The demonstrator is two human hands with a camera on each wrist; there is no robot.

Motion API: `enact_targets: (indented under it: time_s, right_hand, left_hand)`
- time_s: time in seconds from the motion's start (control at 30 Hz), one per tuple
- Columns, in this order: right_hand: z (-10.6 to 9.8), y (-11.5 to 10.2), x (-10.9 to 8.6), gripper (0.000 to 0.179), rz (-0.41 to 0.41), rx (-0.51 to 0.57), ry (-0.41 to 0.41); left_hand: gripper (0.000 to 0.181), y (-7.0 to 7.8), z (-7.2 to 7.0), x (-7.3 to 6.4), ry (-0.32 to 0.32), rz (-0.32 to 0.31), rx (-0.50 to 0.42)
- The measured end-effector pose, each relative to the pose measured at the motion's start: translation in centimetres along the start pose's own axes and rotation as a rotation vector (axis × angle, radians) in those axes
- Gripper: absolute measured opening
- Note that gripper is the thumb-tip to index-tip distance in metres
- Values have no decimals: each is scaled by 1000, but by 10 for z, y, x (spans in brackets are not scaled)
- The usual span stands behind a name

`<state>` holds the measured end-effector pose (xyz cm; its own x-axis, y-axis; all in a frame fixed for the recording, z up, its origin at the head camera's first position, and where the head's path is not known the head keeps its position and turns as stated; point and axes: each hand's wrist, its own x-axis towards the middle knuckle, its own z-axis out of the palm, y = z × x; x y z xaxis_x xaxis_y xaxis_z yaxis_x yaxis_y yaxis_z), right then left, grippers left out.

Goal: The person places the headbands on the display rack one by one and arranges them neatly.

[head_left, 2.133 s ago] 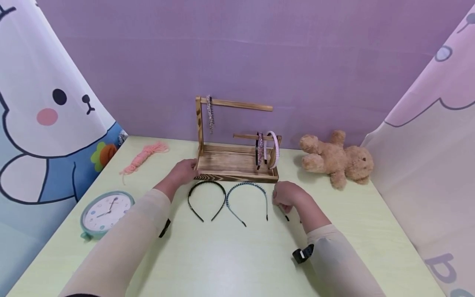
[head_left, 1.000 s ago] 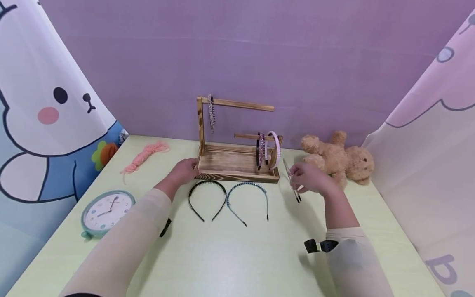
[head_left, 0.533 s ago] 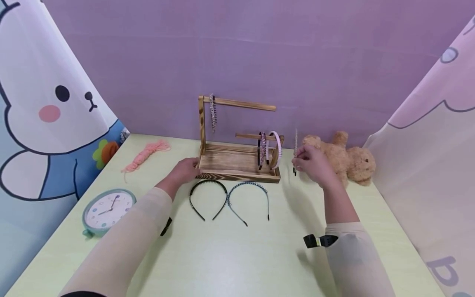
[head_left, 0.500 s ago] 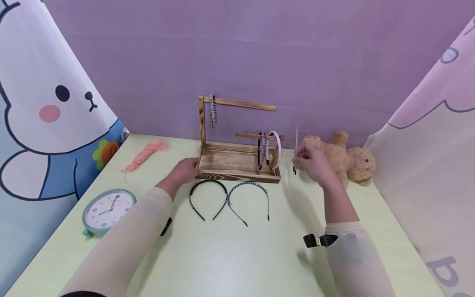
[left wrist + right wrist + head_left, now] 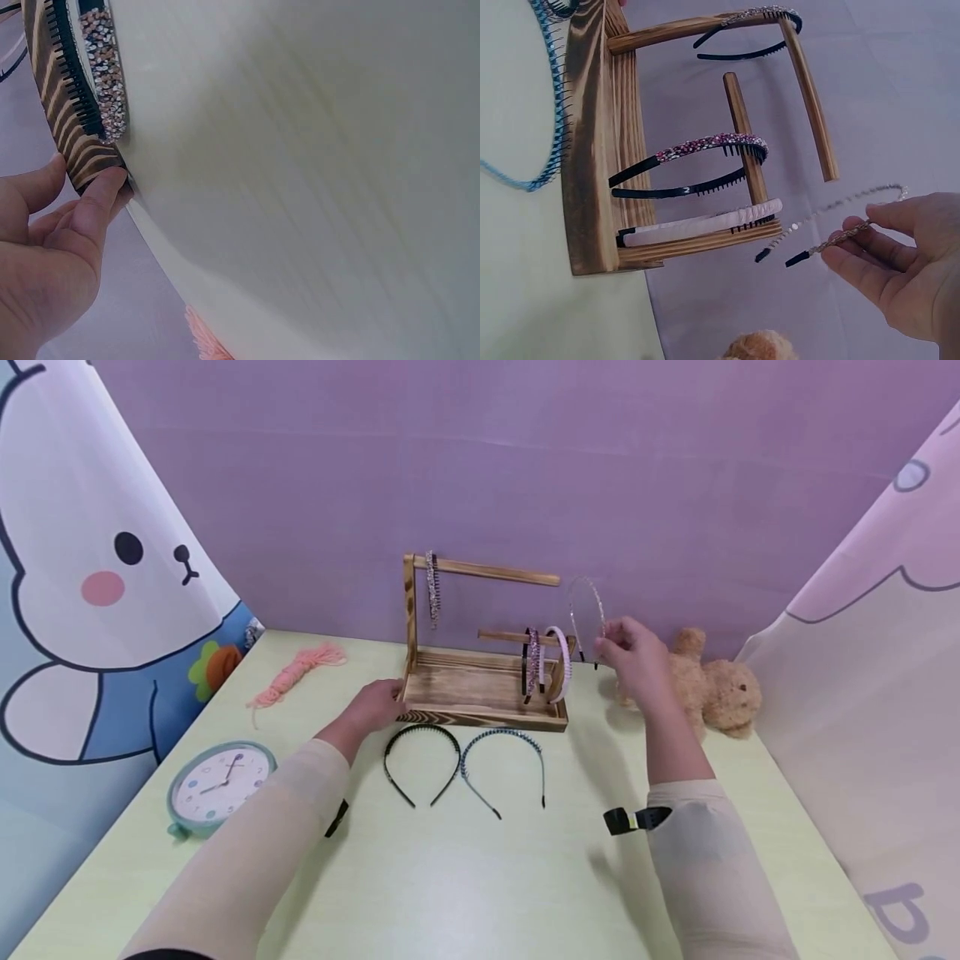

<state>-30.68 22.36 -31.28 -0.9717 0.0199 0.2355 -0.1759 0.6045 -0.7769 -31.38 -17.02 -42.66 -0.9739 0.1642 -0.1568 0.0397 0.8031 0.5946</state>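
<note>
My right hand (image 5: 637, 664) pinches one leg of a thin beaded headband (image 5: 843, 236), dark tips down, in the air just right of the wooden headband rack (image 5: 480, 720). At the rack's left front corner, my left hand (image 5: 71, 240) grips the wood between thumb and fingers. A glittery headband (image 5: 432, 589) hangs near the post end of the upper bar (image 5: 495, 572). On the lower bar (image 5: 739, 112) hang a pink-sequinned headband (image 5: 705, 142) and a pale pink headband (image 5: 705, 227). A black headband (image 5: 422, 727) and a blue headband (image 5: 501, 731) lie before the rack.
A teddy bear (image 5: 723, 697) lies at the back right, partly behind my right hand. At the left are a pink yarn bundle (image 5: 296, 675) and a round clock (image 5: 217, 789). A purple curtain (image 5: 480, 460) hangs close behind the rack.
My right hand has lifted the beaded headband off the table, moved it right and up, then turned it so its arch shows beside the rack. My left hand stays at the rack corner.
</note>
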Motion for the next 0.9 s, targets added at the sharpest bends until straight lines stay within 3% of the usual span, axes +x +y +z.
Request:
enact_targets:
  time_s: [0.37, 0.67, 0.9]
  right_hand:
    - [3, -15, 22, 20, 61, 67, 91]
    - [22, -31, 38, 18, -7, 203, 118]
    - [40, -47, 39, 17, -60, 191, 116]
  left_hand:
    - [58, -1, 0, 1, -7, -2, 10]
    - [59, -1, 1, -1, -10, -14, 5]
    - [59, -1, 1, 0, -7, -14, -9]
